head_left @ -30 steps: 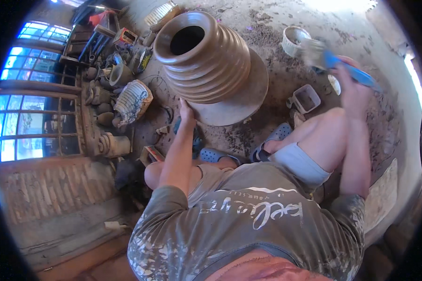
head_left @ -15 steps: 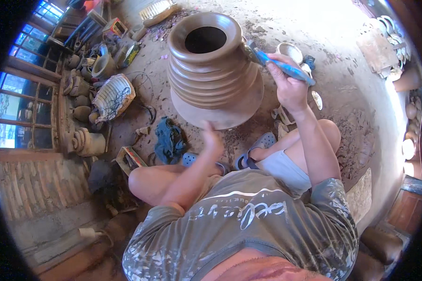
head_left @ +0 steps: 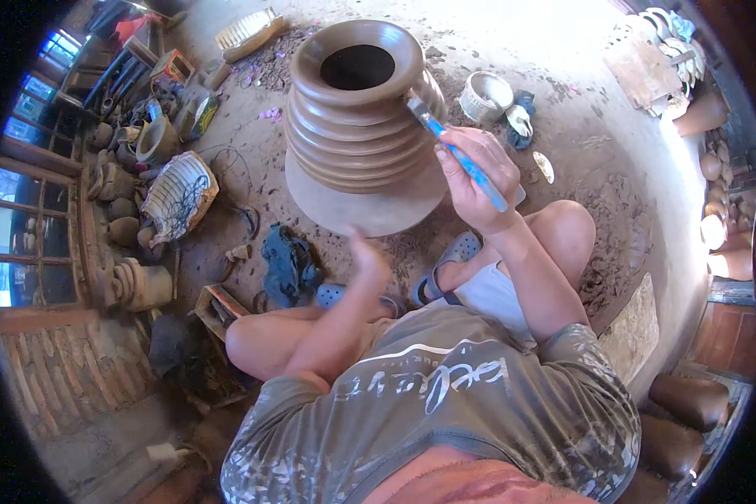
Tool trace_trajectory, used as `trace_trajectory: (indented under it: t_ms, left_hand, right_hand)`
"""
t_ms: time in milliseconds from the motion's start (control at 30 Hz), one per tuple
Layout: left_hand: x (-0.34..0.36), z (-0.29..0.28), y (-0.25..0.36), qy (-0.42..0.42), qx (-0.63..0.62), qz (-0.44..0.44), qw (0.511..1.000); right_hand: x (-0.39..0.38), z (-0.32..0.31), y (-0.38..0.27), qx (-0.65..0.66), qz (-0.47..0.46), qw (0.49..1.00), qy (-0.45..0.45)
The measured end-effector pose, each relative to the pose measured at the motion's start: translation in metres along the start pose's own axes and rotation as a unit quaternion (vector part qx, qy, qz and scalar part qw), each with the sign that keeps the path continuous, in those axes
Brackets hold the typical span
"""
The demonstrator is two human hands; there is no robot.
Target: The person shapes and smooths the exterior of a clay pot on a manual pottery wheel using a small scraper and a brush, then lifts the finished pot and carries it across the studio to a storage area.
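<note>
Within the last second the right hand [head_left: 477, 181] has swung in from the bowl [head_left: 485, 95] at the far right, and its brush [head_left: 454, 147] now meets the pot [head_left: 357, 109]; the left hand [head_left: 368, 256] has slipped back from the pot's foot to the near rim of the wheel [head_left: 370, 206]. The ribbed brown pot stands upright at the middle of the round wheel, on the dusty floor [head_left: 580, 126] just ahead of the seated person's bent knees. The right hand is closed around the blue handle, the bristles touching the pot's upper right shoulder just under the flared mouth. The left hand is empty, fingers loosely spread, at or just above the wheel's edge; whether it touches cannot be told.

To do this stroke well, it seems best to keep the brush light and steady on one rib while the left hand turns the wheel slowly, so that the coat runs even around the band; pressing hard could scar soft clay. Reloading at the small bowl, just beyond the pot to the right, should come before the bristles run dry.

Beside the bowl lies a rag [head_left: 521, 118]. To the left, a dark cloth [head_left: 287, 265] lies near the sandals [head_left: 445, 260], with a wire-wrapped jar [head_left: 181, 193] and a row of small pots [head_left: 122, 197] further out.
</note>
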State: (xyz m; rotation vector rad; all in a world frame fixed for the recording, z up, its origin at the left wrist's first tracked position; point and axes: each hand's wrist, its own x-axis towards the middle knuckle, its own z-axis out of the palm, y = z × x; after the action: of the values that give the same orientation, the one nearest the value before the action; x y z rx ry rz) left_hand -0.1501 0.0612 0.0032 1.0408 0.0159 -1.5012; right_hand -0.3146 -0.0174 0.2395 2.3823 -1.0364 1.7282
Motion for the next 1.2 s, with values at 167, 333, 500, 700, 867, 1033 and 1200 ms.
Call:
trace_trajectory:
  t_ms: [167, 333, 500, 700, 867, 1033, 1200]
  left_hand:
    - [0.069, -0.027, 0.118, 0.077, 0.025, 0.093, 0.992]
    - [0.015, -0.029, -0.04, 0.034, 0.191, -0.022, 0.981]
    - [0.006, -0.007, 0.002, 0.034, 0.033, -0.076, 0.996]
    - [0.067, -0.046, 0.061, 0.078, 0.097, 0.183, 0.975]
    - [-0.014, -0.023, -0.063, -0.145, 0.298, -0.191, 0.924]
    - [0.057, -0.036, 0.063, -0.011, -0.027, 0.062, 0.998]
    - [0.05, -0.033, 0.017, 0.099, 0.077, 0.176, 0.976]
  right_hand:
    - [-0.001, 0.006, -0.008, -0.001, -0.008, 1.0, 0.003]
    - [-0.001, 0.013, -0.018, -0.006, -0.047, 0.999, -0.021]
    - [-0.017, 0.007, -0.02, -0.031, -0.052, 0.998, -0.035]
    - [-0.04, 0.012, -0.026, -0.017, -0.06, 0.998, -0.026]
    - [-0.055, 0.012, -0.024, -0.039, -0.05, 0.997, -0.04]
    - [-0.062, 0.012, -0.014, -0.041, -0.05, 0.997, -0.037]
    - [-0.063, 0.02, -0.013, -0.034, -0.056, 0.998, -0.023]
